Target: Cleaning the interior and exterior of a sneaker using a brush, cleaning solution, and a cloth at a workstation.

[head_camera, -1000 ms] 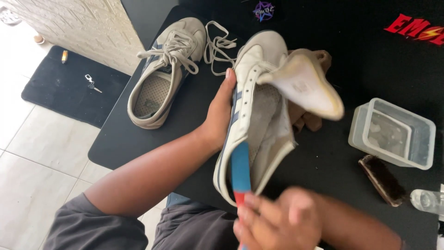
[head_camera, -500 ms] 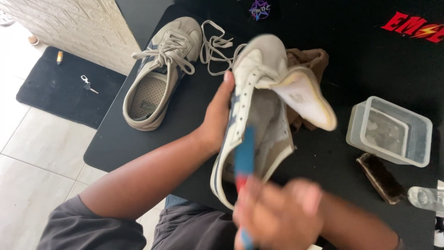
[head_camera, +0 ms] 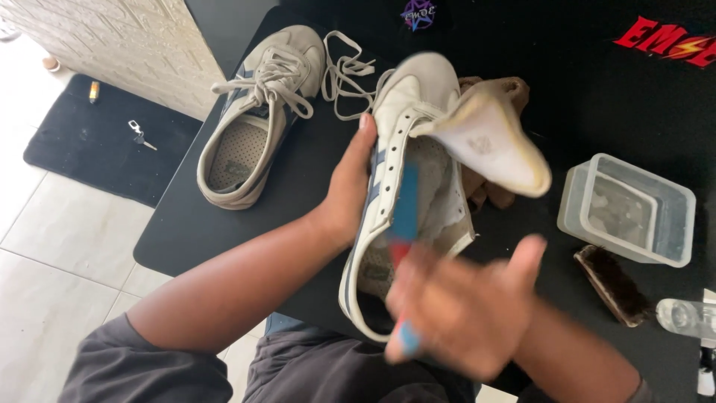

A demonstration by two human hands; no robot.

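Observation:
My left hand [head_camera: 350, 190] grips the side of a white sneaker with blue stripes [head_camera: 399, 134], unlaced, its tongue [head_camera: 492, 142] pulled up and out. Inside the shoe's opening is the head of a blue and red brush [head_camera: 405, 216], which my right hand [head_camera: 462, 306] holds by the handle; this hand is blurred. The shoe is held over the black table [head_camera: 298, 186]. The matching sneaker [head_camera: 257, 112], still laced, lies on the table to the left.
A loose white shoelace [head_camera: 350, 75] lies behind the held shoe. A brown cloth [head_camera: 514, 93] sits under it. A clear plastic tub [head_camera: 630, 209], a dark bristle brush [head_camera: 611, 283] and a clear bottle [head_camera: 682, 313] stand at the right. A black floor mat [head_camera: 104, 142] with keys lies left.
My right hand has pushed the blue brush further forward into the shoe, moving up toward the toe. The left hand has kept its hold on the shoe.

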